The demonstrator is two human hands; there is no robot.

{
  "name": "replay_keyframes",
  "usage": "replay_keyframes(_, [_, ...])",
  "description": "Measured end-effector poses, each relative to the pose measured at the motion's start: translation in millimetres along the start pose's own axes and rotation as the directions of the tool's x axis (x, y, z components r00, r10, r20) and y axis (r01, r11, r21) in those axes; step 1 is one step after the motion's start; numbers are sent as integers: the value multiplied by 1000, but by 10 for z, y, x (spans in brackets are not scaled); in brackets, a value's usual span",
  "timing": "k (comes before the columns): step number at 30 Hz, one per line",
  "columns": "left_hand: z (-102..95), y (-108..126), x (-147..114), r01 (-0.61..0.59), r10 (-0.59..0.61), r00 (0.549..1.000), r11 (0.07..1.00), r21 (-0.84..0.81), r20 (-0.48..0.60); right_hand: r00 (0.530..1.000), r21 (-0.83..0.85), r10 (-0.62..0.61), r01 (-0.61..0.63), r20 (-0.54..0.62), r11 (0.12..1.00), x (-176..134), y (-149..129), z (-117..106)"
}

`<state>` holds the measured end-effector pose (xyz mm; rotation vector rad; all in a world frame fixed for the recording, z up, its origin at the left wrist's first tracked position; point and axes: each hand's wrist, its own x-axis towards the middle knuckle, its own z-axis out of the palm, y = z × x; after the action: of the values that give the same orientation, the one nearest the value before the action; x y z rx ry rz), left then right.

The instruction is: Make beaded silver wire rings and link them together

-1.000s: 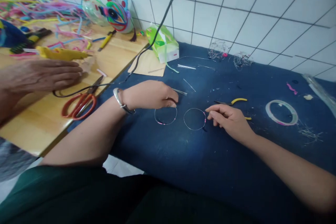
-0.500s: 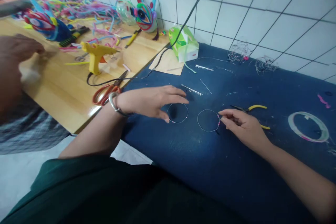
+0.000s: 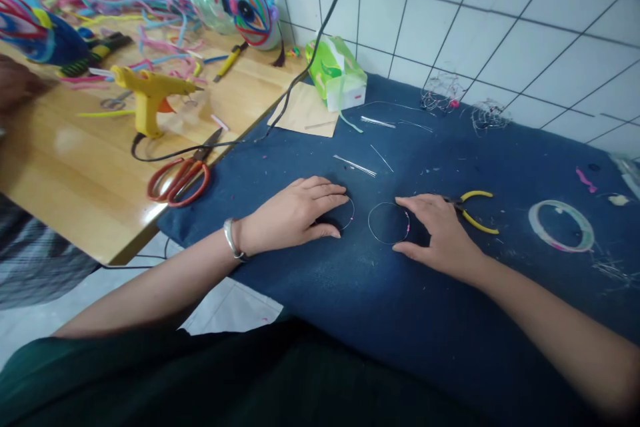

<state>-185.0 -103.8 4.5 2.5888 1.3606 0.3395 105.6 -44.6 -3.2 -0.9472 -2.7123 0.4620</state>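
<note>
Two thin wire rings lie side by side on the dark blue mat. My left hand (image 3: 293,217) rests over the left wire ring (image 3: 353,213), thumb apart from the fingers, and hides most of it. A pink spot shows on that ring's right side. Around the right side of the other wire ring (image 3: 369,223), which carries small pink beads (image 3: 408,228), my right hand (image 3: 437,230) spreads its thumb and forefinger. Both fingertips are at the rim; whether they press on it I cannot tell. Yellow-handled pliers (image 3: 483,225) lie behind the right hand, their jaws partly hidden.
Straight wires (image 3: 355,165) lie beyond the rings. Orange-handled scissors (image 3: 183,180) and a yellow glue gun (image 3: 146,97) with a black cord sit on the left. A tissue pack (image 3: 337,73) stands by the wall, a translucent coil (image 3: 537,230) at right. Another person's hand (image 3: 17,83) is far left.
My left hand has lowered over the left ring. My right hand has opened from its pinch at the beads and now spans the right ring's side. The view has shifted right.
</note>
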Motion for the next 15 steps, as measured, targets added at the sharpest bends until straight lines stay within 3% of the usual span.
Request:
replay_keyframes(12, [31, 114, 46, 70, -69, 997, 997, 30, -33, 998, -44, -34, 32, -51, 999, -15, -29, 41])
replay_keyframes(15, [29, 194, 83, 19, -18, 1000, 999, 34, -13, 998, -41, -39, 37, -57, 998, -21, -22, 43])
